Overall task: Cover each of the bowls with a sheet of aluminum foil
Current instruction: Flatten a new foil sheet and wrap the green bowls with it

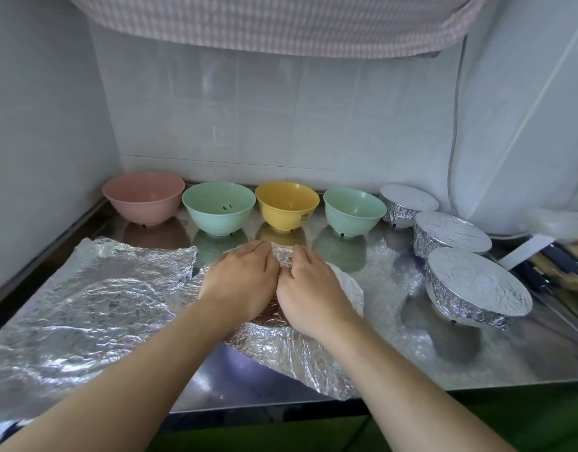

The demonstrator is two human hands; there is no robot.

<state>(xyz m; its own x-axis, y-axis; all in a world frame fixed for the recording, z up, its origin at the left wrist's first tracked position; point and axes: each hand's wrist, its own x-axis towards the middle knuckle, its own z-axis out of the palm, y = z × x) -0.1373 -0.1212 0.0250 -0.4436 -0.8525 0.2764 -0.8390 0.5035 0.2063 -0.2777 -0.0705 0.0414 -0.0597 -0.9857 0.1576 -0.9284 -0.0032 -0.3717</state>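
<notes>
Both hands, left [240, 277] and right [308, 285], curled, pressing foil [281, 347] over a hidden bowl, near centre. Three covered bowls [452, 234] right; four open [286, 203] far. Next: crimp foil round rim

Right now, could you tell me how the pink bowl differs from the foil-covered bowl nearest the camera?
The pink bowl is open, its inside showing; the nearest covered bowl is sealed under crinkled foil, colour hidden. The pink bowl stands at the row's far left by the wall; the covered one sits right, closer to the counter's front. Both stand upright, untouched.
</notes>
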